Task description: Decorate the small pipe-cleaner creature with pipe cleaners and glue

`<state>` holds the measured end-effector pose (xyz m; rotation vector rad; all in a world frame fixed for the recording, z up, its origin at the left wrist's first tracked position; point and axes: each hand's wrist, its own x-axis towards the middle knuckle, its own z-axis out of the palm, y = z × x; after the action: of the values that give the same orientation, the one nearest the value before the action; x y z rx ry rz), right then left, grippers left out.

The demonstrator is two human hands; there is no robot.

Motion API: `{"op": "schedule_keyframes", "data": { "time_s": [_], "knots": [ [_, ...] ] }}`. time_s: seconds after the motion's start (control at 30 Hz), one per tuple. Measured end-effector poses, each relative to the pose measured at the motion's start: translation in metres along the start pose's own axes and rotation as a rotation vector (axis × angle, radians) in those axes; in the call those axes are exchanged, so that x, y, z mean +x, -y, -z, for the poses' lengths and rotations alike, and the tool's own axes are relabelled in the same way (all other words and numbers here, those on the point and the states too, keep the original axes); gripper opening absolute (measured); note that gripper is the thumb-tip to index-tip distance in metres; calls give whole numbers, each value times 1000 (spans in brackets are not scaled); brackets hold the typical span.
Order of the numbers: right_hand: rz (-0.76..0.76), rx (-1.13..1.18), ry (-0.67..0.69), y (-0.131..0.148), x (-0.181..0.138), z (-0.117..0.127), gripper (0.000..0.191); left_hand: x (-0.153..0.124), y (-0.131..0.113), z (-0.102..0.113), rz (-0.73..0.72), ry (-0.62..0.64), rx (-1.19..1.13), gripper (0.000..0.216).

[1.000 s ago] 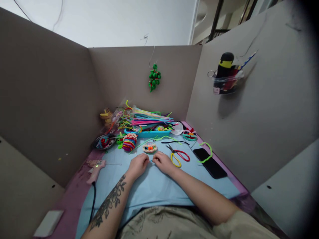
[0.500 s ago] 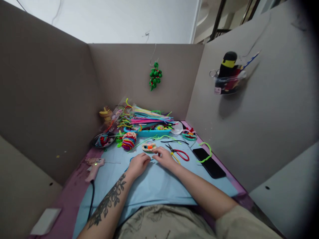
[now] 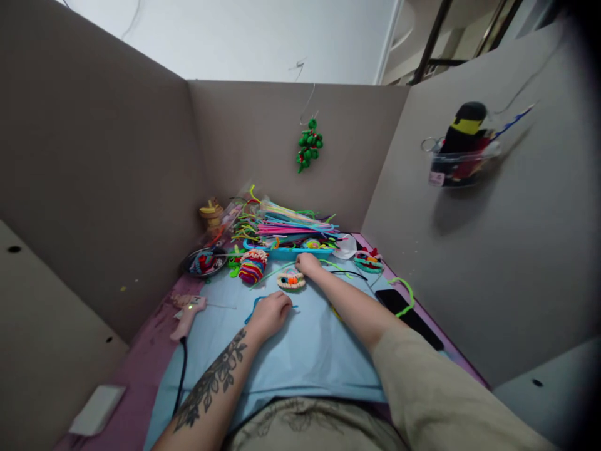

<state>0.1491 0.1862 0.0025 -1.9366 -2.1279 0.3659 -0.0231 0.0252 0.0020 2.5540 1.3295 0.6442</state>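
One left hand [image 3: 271, 315] pinches one blue strand [image 3: 295, 307]; one right hand [image 3: 310, 265], fingers [image 3: 301, 259] unclear, sits near one tray [image 3: 282, 254].

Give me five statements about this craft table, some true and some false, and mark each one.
1. The left hand holds a blue pipe cleaner. True.
2. The right hand is nearer the blue tray than the left hand is. True.
3. The pink glue gun is in the right hand. False: the pink glue gun lies left of both hands.
4. A green pipe cleaner overlaps the black smartphone. True.
5. The rainbow-striped piece sits right of the cream oval piece. False: the rainbow-striped piece sits left of the cream oval piece.
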Motion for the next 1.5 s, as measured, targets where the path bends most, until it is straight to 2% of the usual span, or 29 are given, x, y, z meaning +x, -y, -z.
{"op": "schedule_keyframes", "data": {
  "time_s": [0.13,0.4,0.5,0.6,0.67,0.73,0.83,0.9,1.03,1.13,1.23,1.33,1.43,1.5],
  "knots": [
    [-26,7,12,-3,3,-5,14,1,1,-1,-9,-8,-17,17],
    [77,199,-84,-17,-3,-14,13,1,-2,0,-22,-35,-60,18],
    [107,327,-128,-22,-8,-10,17,1,-2,1,-5,-64,-92,17],
    [137,446,-165,-26,-23,2,23,3,-1,2,17,-146,-145,17],
    [161,578,-190,-26,-42,10,23,4,-2,3,39,-213,-190,18],
    [180,939,-199,-20,-68,15,22,6,-4,3,66,-282,-238,18],
    [172,1324,-57,-4,-111,14,22,8,-8,2,97,-379,-303,17],
    [159,1454,54,8,-133,9,23,8,-10,0,106,-416,-331,16],
    [60,1632,105,22,-150,-4,28,8,-8,-3,116,-416,-339,15],
    [-1,1682,142,22,-151,-10,37,9,-4,-4,126,-413,-338,14],
    [-15,1686,136,18,-150,-12,38,9,-2,-4,135,-402,-335,15],
    [-15,1623,48,12,-136,-7,35,10,-2,-5,135,-392,-324,16],
    [-55,1446,-115,7,-103,7,34,11,0,-4,140,-406,-310,16],
    [-116,1322,-147,8,-84,17,40,11,1,-3,144,-418,-296,16]
  ]
}}
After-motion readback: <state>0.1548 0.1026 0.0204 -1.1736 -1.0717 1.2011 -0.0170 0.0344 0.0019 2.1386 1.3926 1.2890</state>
